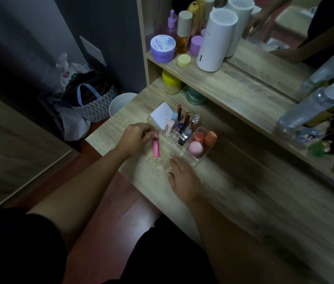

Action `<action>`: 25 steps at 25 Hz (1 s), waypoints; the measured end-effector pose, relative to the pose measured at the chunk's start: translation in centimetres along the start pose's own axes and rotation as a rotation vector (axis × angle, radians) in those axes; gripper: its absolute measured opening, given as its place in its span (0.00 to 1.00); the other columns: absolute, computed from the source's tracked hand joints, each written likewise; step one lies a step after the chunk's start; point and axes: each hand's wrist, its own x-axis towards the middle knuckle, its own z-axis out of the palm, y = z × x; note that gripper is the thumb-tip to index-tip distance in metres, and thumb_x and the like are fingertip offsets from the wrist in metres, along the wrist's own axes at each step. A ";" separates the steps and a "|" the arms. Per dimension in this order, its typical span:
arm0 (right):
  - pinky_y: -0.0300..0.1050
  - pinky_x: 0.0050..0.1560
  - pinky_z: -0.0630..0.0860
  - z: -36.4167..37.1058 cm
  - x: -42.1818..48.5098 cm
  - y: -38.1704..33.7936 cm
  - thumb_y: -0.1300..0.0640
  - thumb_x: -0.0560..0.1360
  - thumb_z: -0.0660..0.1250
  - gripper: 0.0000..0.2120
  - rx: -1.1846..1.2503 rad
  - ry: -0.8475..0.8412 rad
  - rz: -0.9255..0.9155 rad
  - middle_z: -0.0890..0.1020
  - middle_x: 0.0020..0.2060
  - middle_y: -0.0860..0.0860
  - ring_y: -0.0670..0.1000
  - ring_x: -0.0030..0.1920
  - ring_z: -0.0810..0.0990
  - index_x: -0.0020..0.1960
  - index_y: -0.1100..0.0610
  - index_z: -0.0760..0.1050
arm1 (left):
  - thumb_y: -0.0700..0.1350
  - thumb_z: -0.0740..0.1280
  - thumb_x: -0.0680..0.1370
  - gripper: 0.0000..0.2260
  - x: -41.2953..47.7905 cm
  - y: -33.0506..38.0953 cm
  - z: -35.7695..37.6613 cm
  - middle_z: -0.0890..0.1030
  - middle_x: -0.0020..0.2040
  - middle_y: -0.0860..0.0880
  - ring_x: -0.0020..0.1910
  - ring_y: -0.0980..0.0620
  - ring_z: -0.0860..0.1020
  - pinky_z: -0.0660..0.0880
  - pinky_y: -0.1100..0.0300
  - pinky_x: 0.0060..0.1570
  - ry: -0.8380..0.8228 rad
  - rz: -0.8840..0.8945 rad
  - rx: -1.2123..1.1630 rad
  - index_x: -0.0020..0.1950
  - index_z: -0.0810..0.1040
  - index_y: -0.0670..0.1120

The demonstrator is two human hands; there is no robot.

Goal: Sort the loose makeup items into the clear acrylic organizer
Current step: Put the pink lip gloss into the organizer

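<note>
On the wooden vanity top (pixel 233 181), at mid-frame, sits the clear acrylic organizer (pixel 198 158), mostly filled: white compact (pixel 161 116) in the rear slot at 11 o'clock, slim tubes and small bottles upright in the middle cells, three sponges or caps in pink, coral and orange at the 4 o'clock end. Just beside its 9 o'clock wall lies or hangs a pink lip-gloss tube (pixel 156 146), long axis running 12 to 6. Closed around the tube's upper end: left hand (pixel 136 138), fingertips pinched together near the cap; whether the tube's foot rests on the wood cannot be told through the blur. Spread flat on the tabletop at 6 o'clock of the organizer: right hand (pixel 182 177), fingers apart, holding nothing, fingertips near or touching the near acrylic wall, probably steadying it.

Judged as a late step: seemingly the last loose item visible, gripped and ready for slotting. Calls next for a lift clear of the wall, a swing toward 2 o'clock, and a tip upright over a free narrow cell, cap uppermost. Needs care to avoid knocking the neighbouring tubes, which stand close together. Which cell remains free cannot be told; clear walls and motion blur hide the dividers.
</note>
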 end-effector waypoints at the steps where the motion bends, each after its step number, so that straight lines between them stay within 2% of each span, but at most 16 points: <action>1: 0.49 0.77 0.56 0.5 0.0 0.3 0.54 0.80 0.56 0.24 -0.060 -0.038 -0.019 0.61 0.76 0.55 0.54 0.77 0.58 0.75 0.59 0.60 | 0.41 0.66 0.77 0.09 -0.1 -0.2 0.7 0.84 0.48 0.38 0.45 0.42 0.81 0.71 0.58 0.46 -0.017 -0.085 -0.037 0.53 0.82 0.38; 3: 0.51 0.77 0.51 1.3 -0.2 0.7 0.50 0.81 0.52 0.27 -0.131 -0.060 0.001 0.54 0.78 0.53 0.53 0.78 0.51 0.77 0.58 0.51 | 0.45 0.66 0.77 0.11 0.0 -0.1 1.9 0.84 0.48 0.39 0.47 0.44 0.80 0.70 0.60 0.45 -0.018 -0.248 -0.105 0.53 0.81 0.39; 7: 0.51 0.77 0.48 2.3 -0.8 1.0 0.48 0.81 0.50 0.28 -0.187 -0.053 0.025 0.52 0.78 0.53 0.52 0.78 0.49 0.77 0.57 0.48 | 0.54 0.71 0.72 0.17 1.3 0.1 4.2 0.81 0.44 0.45 0.45 0.49 0.78 0.70 0.60 0.43 -0.098 -0.452 -0.152 0.49 0.80 0.41; 10: 0.51 0.77 0.46 2.1 -0.7 0.9 0.49 0.82 0.49 0.28 -0.165 -0.077 0.032 0.50 0.79 0.52 0.52 0.79 0.47 0.77 0.57 0.46 | 0.52 0.73 0.70 0.15 2.0 0.4 4.4 0.83 0.45 0.41 0.46 0.45 0.80 0.71 0.59 0.42 -0.129 -0.518 -0.113 0.44 0.80 0.40; 13: 0.50 0.77 0.45 2.0 -0.9 0.8 0.48 0.82 0.49 0.28 -0.164 -0.092 0.041 0.48 0.79 0.51 0.51 0.79 0.45 0.77 0.56 0.45 | 0.50 0.76 0.67 0.14 1.1 0.1 3.5 0.83 0.45 0.41 0.44 0.43 0.82 0.81 0.50 0.47 -0.042 -0.622 -0.356 0.43 0.78 0.43; 16: 0.50 0.77 0.44 1.8 -1.0 0.7 0.48 0.82 0.48 0.28 -0.152 -0.102 0.051 0.47 0.79 0.51 0.50 0.79 0.44 0.77 0.56 0.43 | 0.40 0.73 0.69 0.12 -0.6 0.0 2.5 0.77 0.40 0.50 0.42 0.46 0.78 0.80 0.41 0.50 0.138 -0.537 -0.697 0.47 0.71 0.46; 18: 0.49 0.77 0.43 1.6 -0.8 0.6 0.48 0.82 0.48 0.28 -0.155 -0.111 0.047 0.46 0.79 0.51 0.50 0.79 0.43 0.77 0.56 0.43 | 0.38 0.71 0.71 0.12 -1.4 0.4 2.0 0.76 0.40 0.52 0.43 0.47 0.78 0.80 0.41 0.51 0.184 -0.410 -0.778 0.47 0.72 0.51; 21: 0.49 0.77 0.43 1.6 -0.8 0.6 0.49 0.82 0.48 0.28 -0.159 -0.114 0.045 0.47 0.79 0.52 0.51 0.79 0.43 0.77 0.56 0.43 | 0.41 0.70 0.73 0.08 -1.9 1.3 2.1 0.80 0.44 0.47 0.45 0.43 0.81 0.79 0.46 0.51 0.175 -0.212 -0.691 0.50 0.75 0.49; 22: 0.49 0.77 0.43 1.6 -0.9 0.6 0.49 0.82 0.48 0.28 -0.159 -0.115 0.047 0.47 0.79 0.52 0.51 0.79 0.43 0.77 0.56 0.43 | 0.43 0.70 0.74 0.07 -2.0 1.4 2.2 0.82 0.43 0.47 0.44 0.46 0.82 0.79 0.53 0.48 0.180 -0.167 -0.632 0.51 0.75 0.48; 23: 0.49 0.77 0.43 1.7 -0.9 0.6 0.49 0.82 0.48 0.28 -0.155 -0.116 0.049 0.47 0.79 0.52 0.50 0.79 0.43 0.77 0.56 0.43 | 0.45 0.70 0.74 0.07 -2.0 1.6 2.4 0.82 0.41 0.49 0.40 0.55 0.81 0.78 0.64 0.43 0.199 -0.128 -0.572 0.51 0.75 0.48; 24: 0.50 0.77 0.43 1.7 -0.8 0.6 0.49 0.82 0.48 0.28 -0.151 -0.115 0.050 0.46 0.79 0.51 0.50 0.79 0.43 0.77 0.56 0.43 | 0.45 0.70 0.74 0.07 -2.0 1.8 2.4 0.80 0.38 0.53 0.36 0.63 0.78 0.73 0.72 0.38 0.223 -0.095 -0.523 0.50 0.75 0.48; 25: 0.50 0.77 0.43 1.8 -0.8 0.6 0.49 0.82 0.48 0.28 -0.150 -0.112 0.050 0.47 0.79 0.51 0.50 0.79 0.43 0.77 0.56 0.43 | 0.45 0.70 0.74 0.08 -1.9 2.0 2.5 0.79 0.37 0.55 0.34 0.66 0.77 0.69 0.77 0.36 0.245 -0.069 -0.488 0.50 0.75 0.47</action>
